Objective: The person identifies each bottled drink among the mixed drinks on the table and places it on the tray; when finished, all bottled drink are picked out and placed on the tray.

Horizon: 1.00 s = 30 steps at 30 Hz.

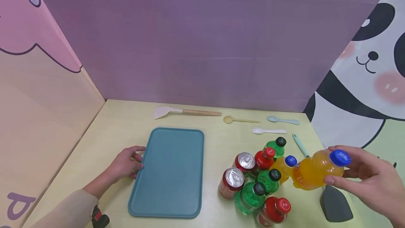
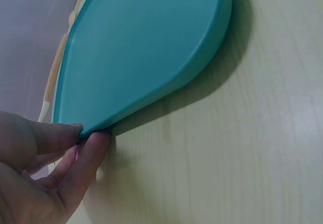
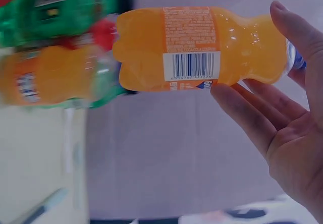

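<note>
Two grips: right hand (image 1: pixel 370 178) pinches orange bottle (image 1: pixel 311 171), blurring others; left hand (image 1: pixel 126 164) pinches tray (image 1: pixel 171 171).

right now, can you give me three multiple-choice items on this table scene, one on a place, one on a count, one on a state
1. Where is the left hand?
A. at the left edge of the teal tray
B. on the wooden-handled spatula
C. on a can

2. How many soda cans stand among the bottles?
A. one
B. two
C. four

3. What state is the orange soda bottle near the right hand in?
A. standing upright on the table
B. lifted and tipped on its side, blue cap on
C. open and pouring

Answers:
1 A, the left wrist view shows fingertips at the tray's rim.
2 B, two silver tops show in the head view.
3 B, the right wrist view shows it sideways against the fingers.
</note>
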### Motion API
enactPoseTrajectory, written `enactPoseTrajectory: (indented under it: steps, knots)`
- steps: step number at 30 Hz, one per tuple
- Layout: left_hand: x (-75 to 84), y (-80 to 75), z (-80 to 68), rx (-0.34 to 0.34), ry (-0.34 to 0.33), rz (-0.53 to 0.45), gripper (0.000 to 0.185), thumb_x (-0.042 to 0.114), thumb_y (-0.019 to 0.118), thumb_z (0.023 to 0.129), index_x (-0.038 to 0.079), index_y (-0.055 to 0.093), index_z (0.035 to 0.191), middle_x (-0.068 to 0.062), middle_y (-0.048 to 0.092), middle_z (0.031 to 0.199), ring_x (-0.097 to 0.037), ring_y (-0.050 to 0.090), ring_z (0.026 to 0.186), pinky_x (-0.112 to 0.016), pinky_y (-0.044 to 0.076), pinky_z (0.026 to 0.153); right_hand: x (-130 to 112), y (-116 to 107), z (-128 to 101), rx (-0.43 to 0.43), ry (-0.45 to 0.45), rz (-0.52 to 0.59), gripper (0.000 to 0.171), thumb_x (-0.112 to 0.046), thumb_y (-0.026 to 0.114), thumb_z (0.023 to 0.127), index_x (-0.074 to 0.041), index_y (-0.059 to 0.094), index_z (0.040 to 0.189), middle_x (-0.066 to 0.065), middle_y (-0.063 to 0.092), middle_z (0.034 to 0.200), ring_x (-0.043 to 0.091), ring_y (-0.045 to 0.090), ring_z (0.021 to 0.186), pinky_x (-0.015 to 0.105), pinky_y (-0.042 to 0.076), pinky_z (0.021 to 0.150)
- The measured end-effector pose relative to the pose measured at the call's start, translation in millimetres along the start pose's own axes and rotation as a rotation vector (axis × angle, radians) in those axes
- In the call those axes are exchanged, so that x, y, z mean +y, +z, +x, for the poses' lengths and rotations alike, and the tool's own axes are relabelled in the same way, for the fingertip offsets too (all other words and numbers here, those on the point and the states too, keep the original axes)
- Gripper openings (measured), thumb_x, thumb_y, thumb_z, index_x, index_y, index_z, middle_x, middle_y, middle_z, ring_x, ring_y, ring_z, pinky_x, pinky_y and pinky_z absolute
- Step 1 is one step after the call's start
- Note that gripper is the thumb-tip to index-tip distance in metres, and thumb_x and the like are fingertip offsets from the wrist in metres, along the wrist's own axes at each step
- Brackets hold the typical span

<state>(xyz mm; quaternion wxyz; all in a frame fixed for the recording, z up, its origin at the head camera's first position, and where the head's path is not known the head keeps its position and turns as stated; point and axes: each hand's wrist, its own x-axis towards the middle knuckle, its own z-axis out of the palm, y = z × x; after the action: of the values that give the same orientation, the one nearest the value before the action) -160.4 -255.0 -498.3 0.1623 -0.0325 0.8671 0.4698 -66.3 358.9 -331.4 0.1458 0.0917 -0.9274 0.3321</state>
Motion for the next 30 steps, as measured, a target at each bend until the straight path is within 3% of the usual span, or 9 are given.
enactPoseTrajectory:
  steps: [5,12,15,20,26,30]
  knots:
    - [2.9,-1.3,0.7,0.001,-0.017,0.014,0.066,-0.008,0.068,0.09,-0.004,0.041,0.15,-0.02,0.057,0.107,-0.024,0.062,0.076,-0.039,0.061,0.059,-31.5,-8.4,33.6,0.006,-0.162,0.085,0.069,0.015,0.086,0.069,-0.001,0.062,0.131,-0.018,0.065,0.119,-0.003,0.071,0.084,0.014,0.057,0.067]
    - [2.0,0.0,-0.8,0.004,-0.04,-0.005,0.066,-0.008,0.068,0.09,-0.002,0.042,0.15,-0.02,0.057,0.107,-0.024,0.063,0.077,-0.039,0.061,0.059,-82.0,18.2,86.0,-0.151,-0.221,0.202,0.059,0.004,0.084,0.079,-0.011,0.062,0.131,-0.006,0.068,0.118,0.005,0.074,0.095,0.023,0.061,0.071]
    - [1.2,0.6,-0.3,0.009,-0.034,-0.004,0.065,-0.008,0.068,0.09,-0.002,0.042,0.15,-0.02,0.057,0.107,-0.024,0.063,0.078,-0.038,0.061,0.059,-100.8,43.5,106.6,-0.241,-0.229,0.239,0.053,-0.009,0.086,0.083,-0.014,0.062,0.13,0.0,0.068,0.119,0.015,0.075,0.1,0.028,0.062,0.074]
    - [1.2,0.3,2.7,0.015,-0.028,0.008,0.065,-0.008,0.068,0.089,-0.002,0.043,0.149,-0.019,0.057,0.105,-0.024,0.063,0.079,-0.038,0.061,0.058,-132.2,97.5,137.5,-0.368,-0.157,0.282,0.054,-0.029,0.088,0.082,-0.019,0.06,0.128,0.003,0.068,0.121,0.027,0.074,0.105,0.037,0.063,0.078]
    - [2.8,-2.1,4.7,0.006,-0.036,0.064,0.064,-0.007,0.069,0.087,-0.005,0.045,0.147,-0.019,0.059,0.104,-0.025,0.063,0.08,-0.038,0.062,0.06,-165.1,171.6,164.7,-0.465,-0.139,0.406,0.05,-0.024,0.089,0.081,-0.017,0.06,0.122,0.004,0.067,0.118,0.03,0.073,0.107,0.04,0.063,0.081]
    - [4.6,-4.5,5.8,-0.001,-0.01,0.138,0.063,-0.005,0.072,0.085,-0.007,0.048,0.143,-0.018,0.061,0.104,-0.024,0.063,0.08,-0.038,0.062,0.063,-182.2,217.0,174.0,-0.51,-0.107,0.385,0.049,-0.025,0.088,0.082,-0.022,0.059,0.122,0.002,0.066,0.117,0.029,0.072,0.106,0.038,0.063,0.081]
